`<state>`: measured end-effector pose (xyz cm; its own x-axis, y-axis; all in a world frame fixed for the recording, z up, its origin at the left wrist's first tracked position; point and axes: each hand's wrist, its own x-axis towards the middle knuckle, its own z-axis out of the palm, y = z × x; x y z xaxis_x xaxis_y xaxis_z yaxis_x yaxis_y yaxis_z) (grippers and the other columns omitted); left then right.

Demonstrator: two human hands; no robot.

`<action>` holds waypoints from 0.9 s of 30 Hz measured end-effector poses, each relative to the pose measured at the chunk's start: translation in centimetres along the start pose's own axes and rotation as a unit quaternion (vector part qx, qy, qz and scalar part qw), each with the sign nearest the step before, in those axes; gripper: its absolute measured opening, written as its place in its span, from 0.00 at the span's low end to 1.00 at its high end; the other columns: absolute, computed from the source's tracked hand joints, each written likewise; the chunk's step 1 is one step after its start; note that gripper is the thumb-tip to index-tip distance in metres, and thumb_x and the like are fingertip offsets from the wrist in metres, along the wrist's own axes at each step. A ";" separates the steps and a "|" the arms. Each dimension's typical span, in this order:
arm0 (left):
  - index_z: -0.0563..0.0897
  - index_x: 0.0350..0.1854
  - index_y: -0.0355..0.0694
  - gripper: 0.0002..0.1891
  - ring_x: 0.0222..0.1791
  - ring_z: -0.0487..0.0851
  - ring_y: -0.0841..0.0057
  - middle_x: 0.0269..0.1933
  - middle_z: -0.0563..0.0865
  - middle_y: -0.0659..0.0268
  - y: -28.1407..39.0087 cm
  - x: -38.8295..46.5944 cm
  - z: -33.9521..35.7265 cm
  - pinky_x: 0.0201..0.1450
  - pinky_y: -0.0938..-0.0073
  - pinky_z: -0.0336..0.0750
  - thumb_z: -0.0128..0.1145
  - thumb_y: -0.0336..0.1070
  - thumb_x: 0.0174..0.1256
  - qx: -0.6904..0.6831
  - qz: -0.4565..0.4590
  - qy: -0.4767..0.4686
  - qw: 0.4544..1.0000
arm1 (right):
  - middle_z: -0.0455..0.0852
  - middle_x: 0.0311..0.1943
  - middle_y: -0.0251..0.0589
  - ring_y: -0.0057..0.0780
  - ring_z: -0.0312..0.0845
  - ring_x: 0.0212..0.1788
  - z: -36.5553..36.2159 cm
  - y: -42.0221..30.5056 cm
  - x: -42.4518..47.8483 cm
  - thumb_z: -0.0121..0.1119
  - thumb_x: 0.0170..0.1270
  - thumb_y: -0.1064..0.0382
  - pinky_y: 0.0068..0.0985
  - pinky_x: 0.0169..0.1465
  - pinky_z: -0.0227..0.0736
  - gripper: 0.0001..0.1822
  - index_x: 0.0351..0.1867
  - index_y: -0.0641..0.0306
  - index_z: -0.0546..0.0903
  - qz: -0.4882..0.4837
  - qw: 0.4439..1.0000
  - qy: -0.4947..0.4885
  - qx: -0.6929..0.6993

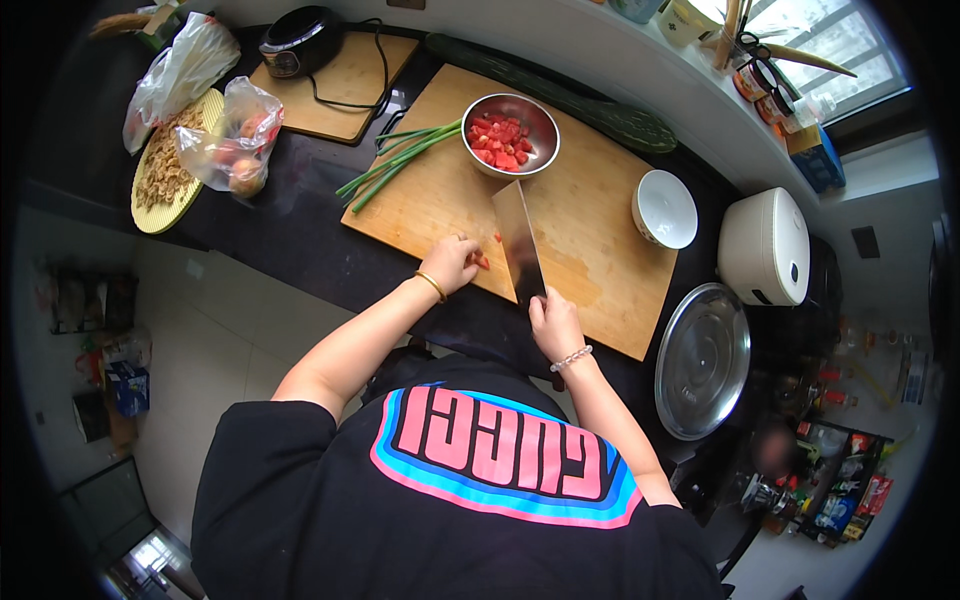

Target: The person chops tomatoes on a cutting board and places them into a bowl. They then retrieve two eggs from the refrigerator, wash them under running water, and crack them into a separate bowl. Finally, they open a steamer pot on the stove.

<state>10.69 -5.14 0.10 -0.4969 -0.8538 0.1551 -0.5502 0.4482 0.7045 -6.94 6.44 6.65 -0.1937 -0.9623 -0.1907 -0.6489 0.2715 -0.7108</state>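
My right hand grips the handle of a broad-bladed cleaver. Its blade stands on edge over the wooden cutting board, pointing away from me. Left of the blade, my left hand has its fingers curled around a small red tomato piece at the board's near edge. Another tomato bit lies close to the blade. Beyond the cleaver tip, a stainless steel bowl contains diced tomato. Green scallion stalks lie left of the bowl, partly over the board's edge.
At the board's right are a white bowl, a rice cooker and a metal lid. A long green gourd lies behind. Leftward are a bagged batch of round produce, a yellow tray and a corded black appliance.
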 end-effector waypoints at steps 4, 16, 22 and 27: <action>0.80 0.18 0.37 0.09 0.27 0.78 0.65 0.22 0.79 0.60 0.2 -0.4 0.6 0.34 0.68 0.73 0.63 0.37 0.46 0.009 -0.046 -0.020 0.999 | 0.78 0.24 0.63 0.57 0.75 0.31 -0.2 -0.6 -1.1 0.47 0.58 0.64 0.44 0.37 0.70 0.11 0.30 0.73 0.74 -0.034 0.998 -0.037 -0.046; 0.83 0.19 0.37 0.09 0.29 0.79 0.62 0.24 0.81 0.57 0.1 -1.0 1.4 0.36 0.67 0.74 0.63 0.38 0.45 0.032 -0.085 0.006 0.996 | 0.78 0.22 0.62 0.56 0.76 0.29 1.7 -0.8 -0.5 0.45 0.59 0.65 0.44 0.36 0.71 0.10 0.28 0.72 0.72 -0.035 0.986 -0.078 -0.142; 0.83 0.19 0.37 0.08 0.27 0.79 0.63 0.22 0.81 0.57 0.0 -0.5 0.7 0.35 0.68 0.74 0.62 0.36 0.44 0.043 -0.073 -0.034 0.996 | 0.78 0.21 0.58 0.54 0.76 0.28 3.0 -0.8 0.7 0.47 0.60 0.64 0.44 0.34 0.70 0.09 0.27 0.69 0.72 -0.061 0.995 0.013 -0.084; 0.81 0.30 0.37 0.09 0.28 0.79 0.64 0.27 0.79 0.58 -0.6 1.4 0.2 0.36 0.69 0.74 0.60 0.32 0.44 0.015 -0.063 -0.020 0.998 | 0.78 0.21 0.54 0.51 0.76 0.27 0.4 0.3 -0.6 0.51 0.58 0.64 0.39 0.30 0.70 0.08 0.34 0.64 0.78 -0.075 0.991 0.106 -0.026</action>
<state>10.16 -6.59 -0.25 -0.4493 -0.8926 0.0388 -0.6286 0.3467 0.6962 -6.72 7.11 6.33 -0.2379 -0.9691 0.0649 -0.7176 0.1303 -0.6841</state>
